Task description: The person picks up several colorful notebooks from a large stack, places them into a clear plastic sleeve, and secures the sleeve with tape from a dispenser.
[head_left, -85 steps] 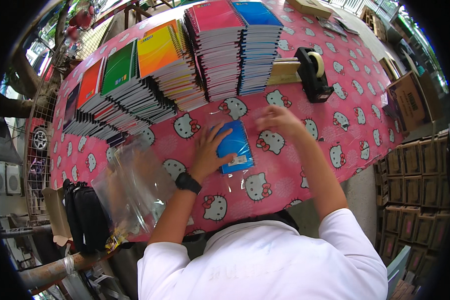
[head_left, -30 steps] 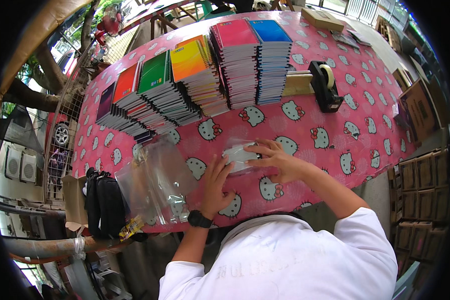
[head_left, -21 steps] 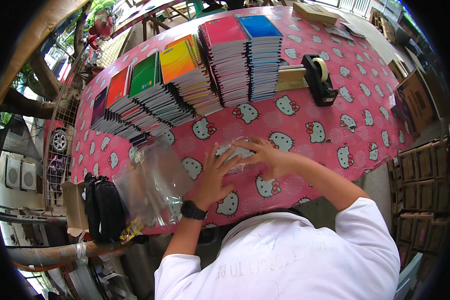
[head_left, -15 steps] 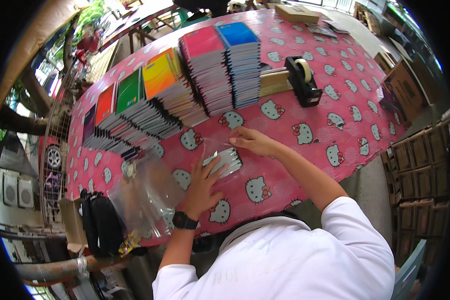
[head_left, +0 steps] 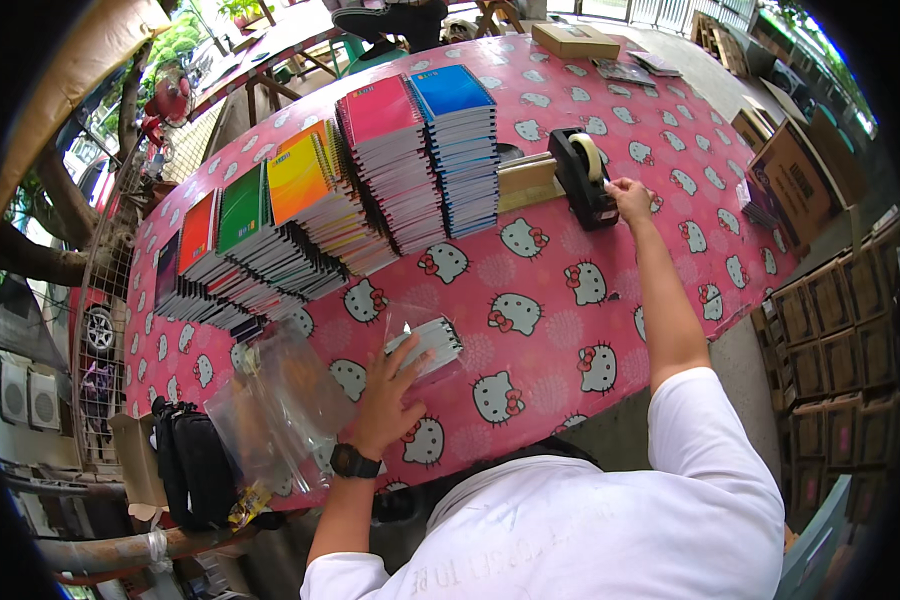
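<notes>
My left hand (head_left: 388,400) lies with fingers spread on a small bundle of spiral notebooks (head_left: 428,350) in a clear plastic bag, pressing it against the table. Stretched out to the far right, my right hand (head_left: 630,200) has its thumb and fingers closed at the side of a black tape dispenser (head_left: 595,205). A cream roll of tape (head_left: 587,158) sits in the dispenser. What those fingertips pinch is too small to make out. Beside my left hand lie loose clear plastic bags (head_left: 285,400).
Tall stacks of spiral notebooks, with pink (head_left: 380,110), blue (head_left: 452,92), yellow (head_left: 305,175), green (head_left: 242,210) and red (head_left: 198,232) covers, stand across the patterned pink tablecloth (head_left: 550,350). A black bag (head_left: 195,460) is at the left edge. Cardboard boxes (head_left: 800,180) stand right.
My right hand has left the bagged notebooks and reached forward and right to the tape dispenser. My left hand stays on the bundle. The whole view has shifted slightly.
</notes>
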`<state>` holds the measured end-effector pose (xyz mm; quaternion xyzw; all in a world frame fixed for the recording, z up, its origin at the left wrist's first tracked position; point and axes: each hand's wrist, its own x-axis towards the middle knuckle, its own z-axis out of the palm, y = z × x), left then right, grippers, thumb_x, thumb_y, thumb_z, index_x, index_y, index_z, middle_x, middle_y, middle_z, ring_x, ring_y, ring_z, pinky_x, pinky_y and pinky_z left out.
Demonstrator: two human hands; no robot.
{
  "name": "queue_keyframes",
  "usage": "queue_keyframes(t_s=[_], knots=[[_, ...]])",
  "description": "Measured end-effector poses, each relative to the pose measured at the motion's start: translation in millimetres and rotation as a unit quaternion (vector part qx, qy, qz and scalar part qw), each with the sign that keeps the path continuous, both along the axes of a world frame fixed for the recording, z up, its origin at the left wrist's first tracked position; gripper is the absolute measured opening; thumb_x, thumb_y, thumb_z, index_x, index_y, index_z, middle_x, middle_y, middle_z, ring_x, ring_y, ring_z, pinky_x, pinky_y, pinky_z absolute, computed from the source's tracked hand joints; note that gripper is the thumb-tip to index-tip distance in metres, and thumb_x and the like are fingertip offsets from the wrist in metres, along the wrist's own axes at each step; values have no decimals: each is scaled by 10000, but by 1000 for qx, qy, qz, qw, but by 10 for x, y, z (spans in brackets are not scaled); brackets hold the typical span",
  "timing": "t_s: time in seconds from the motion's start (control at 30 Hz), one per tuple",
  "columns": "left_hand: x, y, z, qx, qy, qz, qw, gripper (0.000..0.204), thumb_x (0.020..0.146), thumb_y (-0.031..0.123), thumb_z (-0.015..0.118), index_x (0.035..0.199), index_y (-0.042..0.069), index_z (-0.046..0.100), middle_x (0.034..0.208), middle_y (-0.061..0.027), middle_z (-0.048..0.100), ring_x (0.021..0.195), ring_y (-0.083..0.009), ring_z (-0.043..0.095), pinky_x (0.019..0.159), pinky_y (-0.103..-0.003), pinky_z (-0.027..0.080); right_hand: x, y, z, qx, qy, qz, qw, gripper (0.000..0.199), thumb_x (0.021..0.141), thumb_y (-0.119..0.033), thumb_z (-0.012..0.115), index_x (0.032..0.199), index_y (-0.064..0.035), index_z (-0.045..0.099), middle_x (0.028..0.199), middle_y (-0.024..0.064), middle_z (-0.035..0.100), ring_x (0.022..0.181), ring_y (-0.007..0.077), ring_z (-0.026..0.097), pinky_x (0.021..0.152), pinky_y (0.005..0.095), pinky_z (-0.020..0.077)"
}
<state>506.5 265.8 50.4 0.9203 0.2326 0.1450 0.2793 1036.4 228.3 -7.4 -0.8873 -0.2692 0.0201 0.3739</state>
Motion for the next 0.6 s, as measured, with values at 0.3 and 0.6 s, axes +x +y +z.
queue_keyframes(t_s=[0.3, 0.6], knots=[[51, 15, -14, 15, -17, -18, 1000, 733, 600, 78, 622, 1300, 230, 468, 1418, -39, 330, 1269, -370, 296, 1040, -575, 206, -337, -399, -411, 219, 515, -9, 829, 185, 813, -206, 671, 824, -25, 638, 652, 2, 574, 476, 86, 445, 475, 232, 372], [21, 41, 74, 37, 43, -23, 998, 803, 560, 162, 717, 1314, 256, 454, 1469, -72, 214, 1332, -411, 165, 1062, -580, 172, -3077, 278, 1154, -148, 136, 539, 818, 397, 747, -417, 679, 741, -21, 661, 714, 80, 638, 605, 177, 594, 545, 295, 457]])
